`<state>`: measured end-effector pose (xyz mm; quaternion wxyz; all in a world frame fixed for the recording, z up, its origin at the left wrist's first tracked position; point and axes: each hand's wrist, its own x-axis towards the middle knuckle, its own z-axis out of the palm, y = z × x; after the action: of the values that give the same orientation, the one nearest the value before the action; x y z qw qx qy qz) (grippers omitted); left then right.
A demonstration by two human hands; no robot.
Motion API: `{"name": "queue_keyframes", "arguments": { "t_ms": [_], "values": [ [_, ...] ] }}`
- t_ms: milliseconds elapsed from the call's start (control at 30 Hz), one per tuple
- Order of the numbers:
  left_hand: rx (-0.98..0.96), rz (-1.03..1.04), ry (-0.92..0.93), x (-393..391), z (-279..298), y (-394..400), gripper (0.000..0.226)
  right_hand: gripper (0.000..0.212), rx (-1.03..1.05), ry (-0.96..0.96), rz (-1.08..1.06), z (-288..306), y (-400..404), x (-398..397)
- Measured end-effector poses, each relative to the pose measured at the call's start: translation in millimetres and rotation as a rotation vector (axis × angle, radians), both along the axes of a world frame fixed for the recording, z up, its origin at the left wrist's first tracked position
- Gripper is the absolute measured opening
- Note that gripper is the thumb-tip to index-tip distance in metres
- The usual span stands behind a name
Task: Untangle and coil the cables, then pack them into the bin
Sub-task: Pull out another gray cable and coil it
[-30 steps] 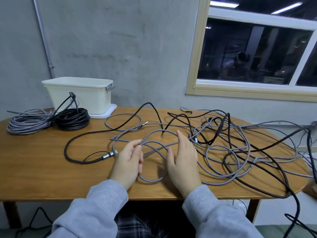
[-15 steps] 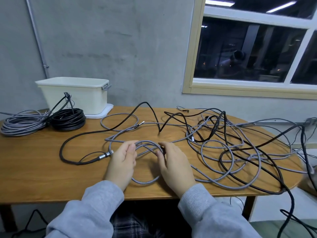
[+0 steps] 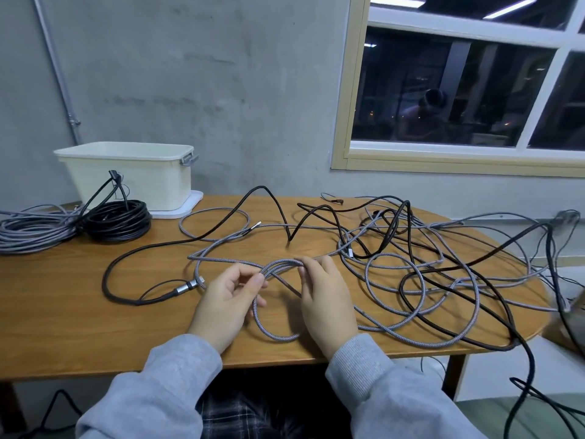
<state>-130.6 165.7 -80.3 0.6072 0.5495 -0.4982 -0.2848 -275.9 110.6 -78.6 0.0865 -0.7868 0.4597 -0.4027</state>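
Hands, two of them, work over the near edge of a wooden table [image 3: 63,312]. The left hand [image 3: 226,304] pinches a grey braided cable [image 3: 275,334] between thumb and forefinger, the other fingers loosely curled; the right hand [image 3: 326,299] has its fingertips closed round the same cable where several of its strands run together. Between the two hands the cable hangs in one small loop resting on the table.

Two finished coils lie at the far left, touching each other: a grey coil [image 3: 31,229] and a black coil [image 3: 117,218] with its plug end sticking up. Just behind them stands one cream plastic bin [image 3: 133,175], open, set on its white lid [image 3: 186,207]; whether anything is inside cannot be told.

Loose cables cover the middle and right of the table in a tangle [image 3: 411,264] of grey and black strands crossing over one another; how many separate cables it holds cannot be told. One black cable [image 3: 107,277] sweeps out to the left, ending in a silver connector [image 3: 186,285] just beside the left hand. Some strands trail off the right edge.
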Motion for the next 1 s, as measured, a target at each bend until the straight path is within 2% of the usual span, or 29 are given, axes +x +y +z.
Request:
{"name": "queue_keyframes", "arguments": {
  "t_ms": [167,333,467,533,600,667,767,867,933,1000],
  "values": [
    [0.015,-0.009,0.044,3,-1,-1,0.029,0.028,0.052,-0.036,0.031,4,3,-3],
    [-0.003,0.132,-0.04,4,0,-2,0.02,0.028,0.059,-0.035,0.027,5,4,-3],
    [-0.006,0.07,-0.218,-1,1,3,0.014,0.028,0.039,-0.106,-0.048,3,4,-4],
    [-0.011,0.034,-0.357,-3,-2,3,0.019,0.027,0.041,-0.117,-0.06,3,4,-4],
    [0.042,0.027,-0.396,-2,-3,2,0.022,0.029,0.053,-0.101,-0.041,4,4,-3],
    [0.089,-0.021,-0.259,-1,0,3,0.02,0.032,0.061,-0.066,-0.009,5,4,-2],
    [0.081,-0.11,0.13,-5,9,8,0.027,0.035,0.078,-0.025,0.017,5,4,-1],
    [0.068,-0.164,0.51,-5,12,10,0.023,0.036,0.067,0.064,0.001,4,4,2],
    [0.046,-0.198,0.636,0,11,8,0.021,0.036,0.066,0.085,-0.022,4,4,2],
    [0.043,-0.22,0.653,1,10,8,0.03,0.035,0.084,0.03,-0.046,5,4,0]
  ]
}}
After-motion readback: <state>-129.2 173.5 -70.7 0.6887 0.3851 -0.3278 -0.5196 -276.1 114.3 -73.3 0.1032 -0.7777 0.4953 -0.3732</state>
